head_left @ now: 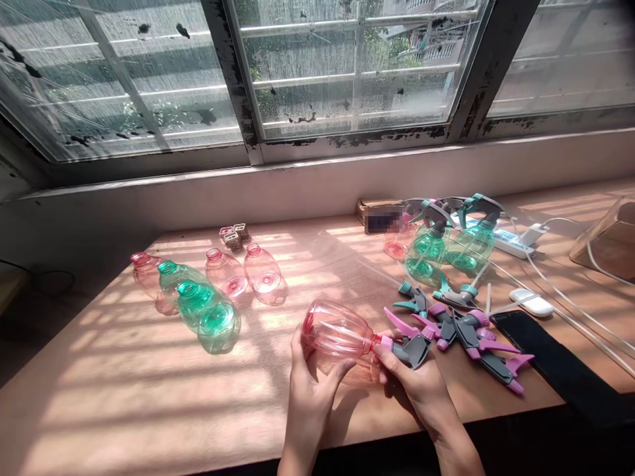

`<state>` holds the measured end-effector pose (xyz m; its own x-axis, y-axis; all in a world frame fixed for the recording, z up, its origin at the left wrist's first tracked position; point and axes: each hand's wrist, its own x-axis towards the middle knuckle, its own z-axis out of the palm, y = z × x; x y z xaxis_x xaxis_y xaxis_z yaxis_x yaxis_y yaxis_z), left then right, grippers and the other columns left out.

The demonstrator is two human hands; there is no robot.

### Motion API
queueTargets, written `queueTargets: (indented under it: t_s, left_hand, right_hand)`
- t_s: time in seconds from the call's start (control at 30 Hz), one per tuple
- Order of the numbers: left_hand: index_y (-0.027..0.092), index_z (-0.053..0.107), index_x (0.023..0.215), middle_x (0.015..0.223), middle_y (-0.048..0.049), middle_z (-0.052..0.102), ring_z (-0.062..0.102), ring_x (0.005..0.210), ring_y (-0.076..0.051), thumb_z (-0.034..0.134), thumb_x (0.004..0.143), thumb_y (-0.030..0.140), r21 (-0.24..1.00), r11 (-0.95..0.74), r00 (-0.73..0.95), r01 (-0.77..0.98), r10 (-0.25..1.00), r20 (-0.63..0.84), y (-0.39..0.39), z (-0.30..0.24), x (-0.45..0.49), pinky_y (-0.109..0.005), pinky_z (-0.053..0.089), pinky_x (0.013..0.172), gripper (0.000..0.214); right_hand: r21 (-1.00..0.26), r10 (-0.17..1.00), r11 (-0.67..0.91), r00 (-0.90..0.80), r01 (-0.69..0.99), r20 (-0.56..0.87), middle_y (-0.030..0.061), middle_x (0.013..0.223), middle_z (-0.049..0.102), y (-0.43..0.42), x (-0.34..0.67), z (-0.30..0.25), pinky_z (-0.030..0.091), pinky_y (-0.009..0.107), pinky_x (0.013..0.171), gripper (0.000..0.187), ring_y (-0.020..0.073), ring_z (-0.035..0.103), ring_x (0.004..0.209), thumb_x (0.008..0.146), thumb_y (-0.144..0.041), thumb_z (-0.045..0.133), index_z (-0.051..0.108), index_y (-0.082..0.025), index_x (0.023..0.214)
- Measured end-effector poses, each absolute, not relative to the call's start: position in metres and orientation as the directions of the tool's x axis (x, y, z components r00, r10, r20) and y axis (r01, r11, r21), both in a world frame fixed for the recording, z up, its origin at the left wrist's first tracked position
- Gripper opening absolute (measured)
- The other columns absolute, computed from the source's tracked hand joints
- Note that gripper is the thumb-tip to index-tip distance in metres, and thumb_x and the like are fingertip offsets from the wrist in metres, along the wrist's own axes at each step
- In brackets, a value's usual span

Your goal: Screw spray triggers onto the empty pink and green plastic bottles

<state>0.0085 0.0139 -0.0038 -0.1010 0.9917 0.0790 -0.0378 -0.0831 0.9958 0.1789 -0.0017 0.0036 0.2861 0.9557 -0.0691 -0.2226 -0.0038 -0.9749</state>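
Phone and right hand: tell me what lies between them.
Pink-and-gray spray heads lie between the phone and the right hand, as the head view shows.

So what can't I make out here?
Head view:
Front of the small box: covered by pixelation.
Right part of the brown box: cut off by picture edge.
Left hand: some fingers hidden by the held bottle.
Standing pink bottle: partly hidden by green bottle.

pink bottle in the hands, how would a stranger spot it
Below the windows is a brown table. Near its front edge, the left hand holds a see-through pink bottle. It is the only bottle in hand, held sideways, while the right hand grips the pink-and-grey spray head at its neck.
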Motion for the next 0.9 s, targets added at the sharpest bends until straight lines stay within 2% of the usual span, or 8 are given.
queueTargets:
  t_s: [0.2,0.33,0.43,0.57,0.7,0.77,0.83,0.9]
  left_hand:
    - [0.029,0.020,0.160,0.167,-0.0162,0.041,0.039,0.157,-0.033,0.086,0.081,0.050,0.999,-0.018,-0.169,-0.047,0.986,0.010,0.011,0.004,0.010,-0.049,0.035,0.128,0.105]
    - [0.026,0.035,0.157,0.154,-0.0136,0.056,0.051,0.148,-0.034,0.090,0.078,0.045,0.999,-0.036,-0.103,-0.033,0.994,0.032,0.014,0.004,0.007,-0.048,0.040,0.125,0.098]
    - [0.029,0.045,0.153,0.153,-0.0097,0.058,0.052,0.147,-0.033,0.090,0.080,0.039,0.996,-0.083,-0.073,-0.032,0.994,0.080,0.014,0.003,0.005,-0.045,0.042,0.123,0.087]
    - [0.033,0.045,0.154,0.158,-0.0067,0.055,0.044,0.154,-0.032,0.088,0.082,0.038,0.994,-0.108,-0.072,-0.022,0.992,0.106,0.015,-0.001,0.005,-0.042,0.041,0.124,0.083]
    - [0.034,0.037,0.158,0.165,-0.0091,0.047,0.041,0.156,-0.032,0.088,0.082,0.041,0.995,-0.100,-0.067,-0.031,0.993,0.097,0.014,-0.006,0.006,-0.046,0.036,0.128,0.092]
    - [0.035,0.030,0.161,0.168,-0.0095,0.043,0.037,0.158,-0.032,0.088,0.081,0.043,0.996,-0.084,-0.087,-0.030,0.993,0.081,0.013,-0.005,0.007,-0.048,0.032,0.130,0.099]
    - [0.036,0.029,0.161,0.168,-0.0095,0.042,0.036,0.159,-0.032,0.086,0.084,0.046,0.995,-0.087,-0.137,-0.051,0.987,0.079,0.013,-0.002,0.007,-0.050,0.030,0.130,0.096]
    - [0.033,0.034,0.158,0.165,-0.0107,0.045,0.040,0.156,-0.032,0.083,0.086,0.046,0.991,-0.101,-0.167,-0.085,0.982,0.086,0.013,0.002,0.007,-0.052,0.030,0.130,0.088]
  right_hand:
    - [-0.980,0.961,-0.075,0.248,-0.184,-0.120,-0.0025,0.050,0.062,-0.005,0.177,0.008,0.038,0.023,0.042,0.039,0.0114,0.049,0.042,0.078,-0.054,0.085,0.076,-0.017,0.087]
    - [-0.970,0.959,-0.054,0.258,-0.238,-0.117,-0.0026,0.050,0.063,-0.004,0.178,0.009,0.041,0.023,0.043,0.040,0.0126,0.052,0.043,0.077,-0.052,0.087,0.074,-0.018,0.092]
    - [-0.948,0.957,-0.043,0.258,-0.315,-0.129,-0.0029,0.052,0.063,-0.003,0.179,0.006,0.043,0.022,0.041,0.041,0.0137,0.054,0.044,0.076,-0.051,0.089,0.072,-0.018,0.093]
    - [-0.940,0.960,-0.030,0.251,-0.338,-0.121,-0.0026,0.057,0.064,-0.001,0.180,0.001,0.042,0.022,0.039,0.039,0.0121,0.051,0.043,0.078,-0.050,0.089,0.072,-0.018,0.092]
    - [-0.953,0.960,-0.036,0.255,-0.302,-0.117,-0.0031,0.055,0.063,-0.002,0.181,0.000,0.045,0.025,0.041,0.040,0.0148,0.054,0.044,0.078,-0.051,0.088,0.073,-0.019,0.096]
    - [-0.972,0.955,-0.049,0.273,-0.230,-0.113,-0.0007,0.060,0.069,-0.003,0.180,0.002,0.051,0.028,0.047,0.042,0.0189,0.063,0.052,0.075,-0.051,0.089,0.076,-0.019,0.098]
    - [-0.987,0.953,-0.052,0.288,-0.155,-0.095,0.0036,0.078,0.079,-0.004,0.178,0.005,0.059,0.033,0.065,0.042,0.0253,0.074,0.073,0.072,-0.048,0.090,0.079,-0.021,0.101]
    - [-0.993,0.954,-0.046,0.289,-0.110,-0.076,0.0047,0.094,0.082,-0.005,0.177,0.006,0.060,0.036,0.083,0.039,0.0281,0.076,0.090,0.072,-0.046,0.089,0.081,-0.023,0.103]
